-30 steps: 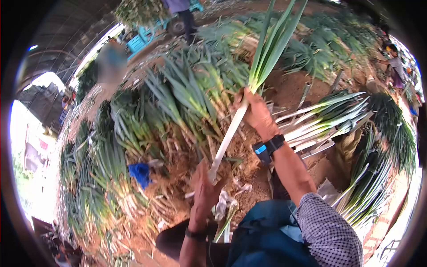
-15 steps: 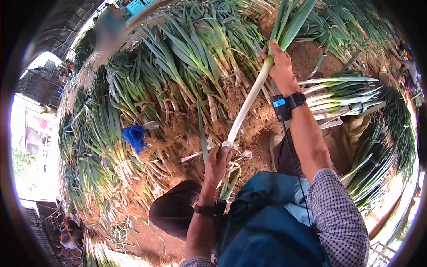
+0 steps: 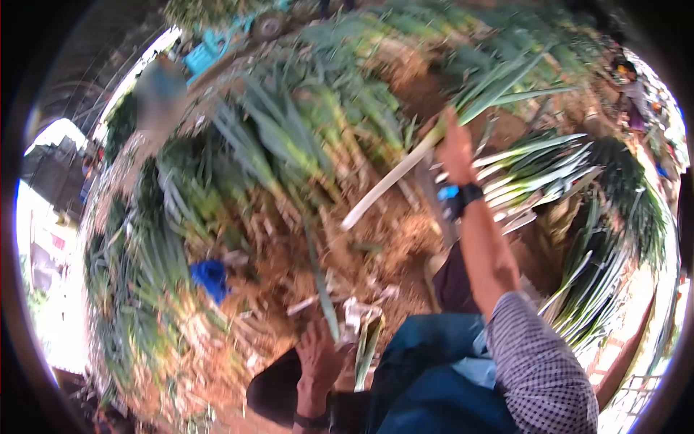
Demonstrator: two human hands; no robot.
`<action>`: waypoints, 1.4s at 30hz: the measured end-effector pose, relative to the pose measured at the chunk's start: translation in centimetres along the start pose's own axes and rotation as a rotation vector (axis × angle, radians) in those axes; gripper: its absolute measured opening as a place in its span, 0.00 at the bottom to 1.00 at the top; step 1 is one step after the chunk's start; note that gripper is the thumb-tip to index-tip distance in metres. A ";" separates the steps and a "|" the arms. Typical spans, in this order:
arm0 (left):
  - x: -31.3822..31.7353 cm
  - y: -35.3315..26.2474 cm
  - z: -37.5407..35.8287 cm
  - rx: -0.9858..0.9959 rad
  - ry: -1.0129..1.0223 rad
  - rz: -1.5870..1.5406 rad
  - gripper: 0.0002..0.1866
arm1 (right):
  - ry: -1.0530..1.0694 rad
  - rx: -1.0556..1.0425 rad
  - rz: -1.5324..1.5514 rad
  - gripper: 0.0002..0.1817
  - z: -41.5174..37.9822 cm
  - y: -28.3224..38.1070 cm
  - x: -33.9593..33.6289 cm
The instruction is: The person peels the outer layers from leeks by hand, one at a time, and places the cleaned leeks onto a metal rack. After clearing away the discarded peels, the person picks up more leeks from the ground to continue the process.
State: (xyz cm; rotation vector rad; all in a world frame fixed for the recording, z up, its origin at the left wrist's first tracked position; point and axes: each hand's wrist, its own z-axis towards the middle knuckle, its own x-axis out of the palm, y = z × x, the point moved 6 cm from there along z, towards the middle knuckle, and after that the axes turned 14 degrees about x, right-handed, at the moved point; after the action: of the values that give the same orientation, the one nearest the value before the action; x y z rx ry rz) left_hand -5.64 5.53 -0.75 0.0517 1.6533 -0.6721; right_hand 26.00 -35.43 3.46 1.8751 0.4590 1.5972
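Note:
My right hand [image 3: 455, 153] is closed around a leek [image 3: 390, 181] at the point where the white shaft turns green. The leek is held at a slant, its clean white end pointing down to the left and its leaves up to the right. Low in the view, my left hand [image 3: 319, 358] is by my dark-trousered knee [image 3: 275, 383]. Its fingers look stretched out, though slightly blurred, with no leek in them. Peeled scraps [image 3: 359, 312] and a long loose leaf [image 3: 318, 278] lie just beyond it.
Rooted leeks [image 3: 282, 137] lie in thick rows ahead and to the left, with a blue cloth-like bundle [image 3: 210, 281] on them. Right of my arm, cleaned leeks [image 3: 538, 170] rest on a metal rack [image 3: 519, 223]. Another person [image 3: 636, 98] is at the far right.
My left hand has let go of the leek's lower end and moved down toward my knee. My right hand still holds the leek, now tilted flatter. The whole view has shifted.

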 end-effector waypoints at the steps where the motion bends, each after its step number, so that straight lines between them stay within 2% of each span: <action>1: -0.9 0.1 1.2 0.016 -0.115 0.118 0.34 | 0.020 0.049 0.134 0.19 0.2 -0.3 0.7; 2: -1.0 1.4 2.9 0.078 -0.155 -0.013 0.31 | 0.063 0.057 0.127 0.21 -1.7 0.5 2.8; 3: -5.3 -1.9 4.5 0.054 -0.323 -0.042 0.24 | 0.105 0.085 0.126 0.24 -3.5 0.8 4.6; 5: -8.9 -4.5 7.3 0.173 -0.475 -0.036 0.20 | 0.129 0.074 0.156 0.26 -4.3 0.6 5.4; 9: -12.4 -7.1 11.8 0.299 -0.569 -0.007 0.16 | 0.202 0.107 0.129 0.25 -5.1 0.5 6.6; 11: -12.8 -7.8 14.1 0.321 -0.579 -0.107 0.14 | 0.259 0.136 0.147 0.22 -5.8 -0.1 7.3; 13: -11.4 -7.7 17.0 0.224 -0.477 -0.287 0.16 | 0.284 0.164 0.129 0.19 -6.7 -1.1 8.1; 17: -11.0 -9.5 20.8 0.319 -0.594 -0.089 0.23 | 0.302 0.270 0.118 0.13 -10.1 -4.0 9.8; 19: -9.9 -8.4 22.1 0.238 -0.549 -0.196 0.21 | 0.277 0.308 0.110 0.12 -12.3 -4.4 11.0; 22: -9.7 -8.3 22.7 0.218 -0.491 -0.269 0.18 | 0.286 0.300 0.052 0.14 -12.2 -6.8 10.4; 26: -7.1 -5.8 23.1 0.148 -0.314 -0.421 0.13 | 0.253 0.049 -0.216 0.13 -12.0 -8.5 9.9; 29: -5.1 -3.7 23.5 0.232 -0.355 -0.395 0.13 | 0.276 0.079 -0.325 0.13 -13.6 -7.5 10.7; 33: -6.8 -6.2 22.2 0.156 -0.344 -0.517 0.14 | 0.419 0.126 -0.318 0.14 -13.9 -7.7 10.9; 37: -6.5 -5.3 22.1 0.173 -0.319 -0.438 0.14 | 0.503 0.266 -0.186 0.14 -13.7 -7.5 11.1; 40: -6.1 -3.7 21.6 0.108 -0.361 -0.586 0.11 | 0.493 0.407 -0.102 0.16 -14.0 -6.5 11.0; 42: -5.9 -4.1 20.8 0.044 -0.409 -1.115 0.12 | 0.438 0.441 -0.029 0.18 -13.7 -6.0 10.7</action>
State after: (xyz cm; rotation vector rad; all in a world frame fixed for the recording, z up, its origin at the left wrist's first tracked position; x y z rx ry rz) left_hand 12.55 -5.28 5.43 -0.9742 1.1645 -1.4275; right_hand 15.70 -21.07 8.54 1.7930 1.0978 2.0155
